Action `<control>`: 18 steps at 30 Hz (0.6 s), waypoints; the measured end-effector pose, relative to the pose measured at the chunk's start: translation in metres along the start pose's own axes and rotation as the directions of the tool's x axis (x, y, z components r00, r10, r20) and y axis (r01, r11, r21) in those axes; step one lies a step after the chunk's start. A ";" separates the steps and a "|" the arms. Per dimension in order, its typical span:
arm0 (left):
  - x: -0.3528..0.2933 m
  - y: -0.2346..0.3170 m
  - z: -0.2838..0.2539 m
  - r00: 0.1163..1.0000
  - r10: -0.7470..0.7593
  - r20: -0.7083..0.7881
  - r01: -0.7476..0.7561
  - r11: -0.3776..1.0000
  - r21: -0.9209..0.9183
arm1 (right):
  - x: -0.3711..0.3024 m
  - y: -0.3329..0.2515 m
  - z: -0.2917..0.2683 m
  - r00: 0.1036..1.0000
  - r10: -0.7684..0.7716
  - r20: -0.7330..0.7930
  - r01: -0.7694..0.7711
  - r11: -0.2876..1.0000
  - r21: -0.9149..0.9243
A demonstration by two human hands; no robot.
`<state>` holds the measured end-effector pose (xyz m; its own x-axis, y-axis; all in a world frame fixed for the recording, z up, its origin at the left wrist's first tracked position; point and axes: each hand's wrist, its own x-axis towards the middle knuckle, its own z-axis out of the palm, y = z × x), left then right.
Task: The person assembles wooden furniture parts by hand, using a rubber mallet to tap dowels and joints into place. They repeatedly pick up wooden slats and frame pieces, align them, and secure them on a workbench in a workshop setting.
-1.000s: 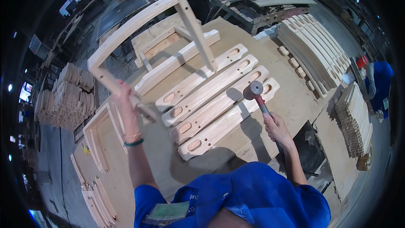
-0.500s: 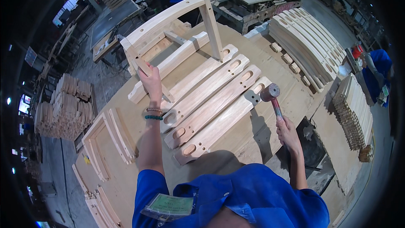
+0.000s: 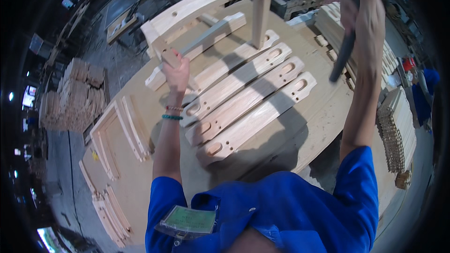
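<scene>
My left hand [image 3: 177,72] is closed round one leg of a pale wooden chair frame [image 3: 199,5], which stands on the worktable with its curved, drilled rail uppermost. Up at the right, my right hand [image 3: 368,16] grips a hammer [image 3: 343,56] by its dark handle. The hammer's head is out of the picture above. Several curved wooden slats [image 3: 255,121] lie side by side below the frame, each with oval slots and small drilled holes near its ends. A loose-looking rail [image 3: 213,37] lies behind my left hand, partly under the frame.
Curved wooden parts [image 3: 129,126] lie on the tabletop [image 3: 323,107] at left. Past my right arm are stacked slotted slats [image 3: 389,51] and a tall pile of wooden strips [image 3: 398,131]. More wood [image 3: 77,93] is piled on the left. Co-workers in blue are partly visible beyond.
My right hand has swung the hammer up from beside the nearest slat to high at the right. My left hand keeps its hold on the frame. The whole view has shifted slightly.
</scene>
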<state>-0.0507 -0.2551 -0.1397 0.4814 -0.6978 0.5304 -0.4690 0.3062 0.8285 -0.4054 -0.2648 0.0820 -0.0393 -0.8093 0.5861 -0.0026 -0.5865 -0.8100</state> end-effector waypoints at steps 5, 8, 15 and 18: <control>0.002 0.013 0.023 0.998 0.057 0.034 -0.052 0.991 -0.125 | 0.056 0.149 -0.014 0.927 0.124 0.355 0.103 0.823 -0.558; 0.000 0.010 -0.002 0.999 -0.031 -0.031 0.031 1.000 -0.001 | 0.029 0.129 0.044 0.887 0.340 0.312 -0.154 0.856 -0.494; -0.005 0.004 0.017 0.991 0.047 -0.124 -0.057 0.995 -0.079 | 0.016 0.128 0.032 0.896 0.337 0.288 -0.194 0.882 -0.429; -0.011 0.005 0.026 0.972 0.101 -0.213 -0.107 0.994 -0.019 | 0.008 0.120 0.030 0.910 0.334 0.247 -0.197 0.871 -0.450</control>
<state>-0.0778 -0.2624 -0.1461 0.5783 -0.5094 0.6373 -0.5038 0.3915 0.7700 -0.3758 -0.3428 -0.0093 0.2097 -0.9403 0.2680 -0.4445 -0.3359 -0.8304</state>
